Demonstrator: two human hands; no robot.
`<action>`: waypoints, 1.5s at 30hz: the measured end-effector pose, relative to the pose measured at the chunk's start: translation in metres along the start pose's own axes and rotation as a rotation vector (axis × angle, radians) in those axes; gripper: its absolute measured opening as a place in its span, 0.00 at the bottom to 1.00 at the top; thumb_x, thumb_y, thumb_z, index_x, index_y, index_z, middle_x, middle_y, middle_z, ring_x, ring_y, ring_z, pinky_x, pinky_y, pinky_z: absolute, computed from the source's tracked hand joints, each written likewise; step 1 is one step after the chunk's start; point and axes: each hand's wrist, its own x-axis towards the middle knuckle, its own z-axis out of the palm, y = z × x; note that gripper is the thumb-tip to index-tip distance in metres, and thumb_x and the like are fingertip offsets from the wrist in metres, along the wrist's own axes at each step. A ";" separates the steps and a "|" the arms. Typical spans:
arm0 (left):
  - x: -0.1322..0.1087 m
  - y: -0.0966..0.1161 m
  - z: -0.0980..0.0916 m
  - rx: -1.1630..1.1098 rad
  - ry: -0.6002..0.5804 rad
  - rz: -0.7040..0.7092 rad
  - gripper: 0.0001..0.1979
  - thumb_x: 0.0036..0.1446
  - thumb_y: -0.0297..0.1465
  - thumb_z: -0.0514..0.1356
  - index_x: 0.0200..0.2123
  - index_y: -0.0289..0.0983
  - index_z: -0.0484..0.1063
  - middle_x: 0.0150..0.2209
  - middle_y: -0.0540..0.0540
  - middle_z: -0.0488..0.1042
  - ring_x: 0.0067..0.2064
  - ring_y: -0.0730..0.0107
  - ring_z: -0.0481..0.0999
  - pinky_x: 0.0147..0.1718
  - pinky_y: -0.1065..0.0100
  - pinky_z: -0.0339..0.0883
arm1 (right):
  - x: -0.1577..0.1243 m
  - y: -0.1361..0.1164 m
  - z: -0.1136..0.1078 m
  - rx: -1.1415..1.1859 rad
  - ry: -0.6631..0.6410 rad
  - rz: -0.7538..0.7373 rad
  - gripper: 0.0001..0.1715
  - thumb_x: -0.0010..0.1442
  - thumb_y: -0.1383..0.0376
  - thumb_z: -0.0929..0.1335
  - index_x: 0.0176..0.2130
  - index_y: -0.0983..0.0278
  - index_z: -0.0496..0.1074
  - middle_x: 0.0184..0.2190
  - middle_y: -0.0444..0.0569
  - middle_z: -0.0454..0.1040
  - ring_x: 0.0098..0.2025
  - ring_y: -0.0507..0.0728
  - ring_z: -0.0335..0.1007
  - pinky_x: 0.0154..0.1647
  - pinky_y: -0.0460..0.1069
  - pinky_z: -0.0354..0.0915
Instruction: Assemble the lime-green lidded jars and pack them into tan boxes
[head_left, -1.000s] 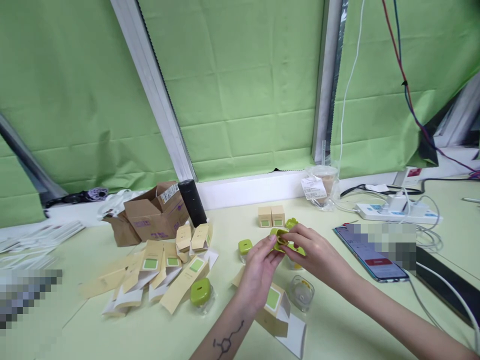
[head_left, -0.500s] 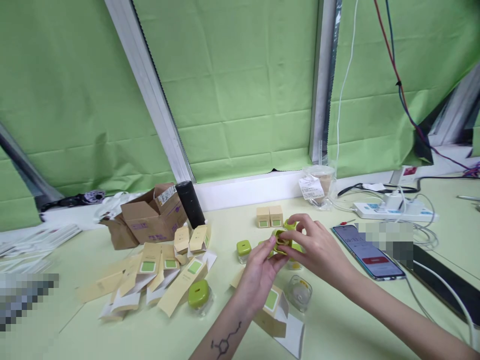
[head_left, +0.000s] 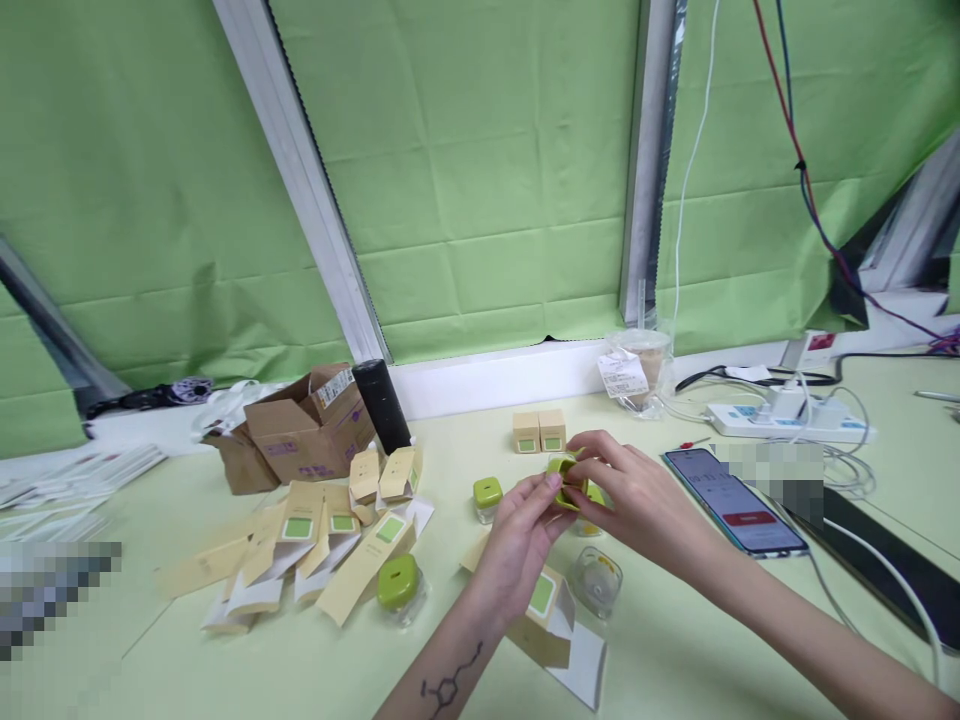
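Note:
Between both hands is a hollow green lid (head_left: 564, 494), its open underside partly showing. My left hand (head_left: 516, 545) grips its near left side with thumb and fingers. From the right, my right hand (head_left: 626, 492) has its fingertips at the lid's opening; whether they pinch a small part inside is hidden. Below the hands sits a clear square jar (head_left: 598, 582) with no lid on it. Another jar (head_left: 592, 512) is partly covered by my right hand. Left of my hands stand a small green-lidded jar (head_left: 487, 497) and a second one (head_left: 397, 583). An opened carton (head_left: 544, 615) lies under my left forearm.
Opened paper cartons (head_left: 300, 540) pile up at the left, before a brown cardboard box (head_left: 307, 435) and a black cylinder (head_left: 381, 405). Two small closed cartons (head_left: 538, 432) stand behind. A phone (head_left: 739, 505), power strip (head_left: 787, 422) and bagged cup (head_left: 641, 370) are at right.
My right fingers have shifted slightly at the lid, and the lid has turned a little in my grasp. The things on the table stay where they were.

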 end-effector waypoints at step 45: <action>0.001 -0.006 -0.006 -0.084 0.014 0.056 0.08 0.55 0.33 0.61 0.36 0.34 0.74 0.38 0.44 0.75 0.39 0.67 0.75 0.45 0.64 0.66 | -0.002 0.000 0.006 -0.013 0.063 -0.057 0.12 0.64 0.65 0.60 0.35 0.65 0.71 0.42 0.55 0.72 0.27 0.51 0.72 0.20 0.44 0.64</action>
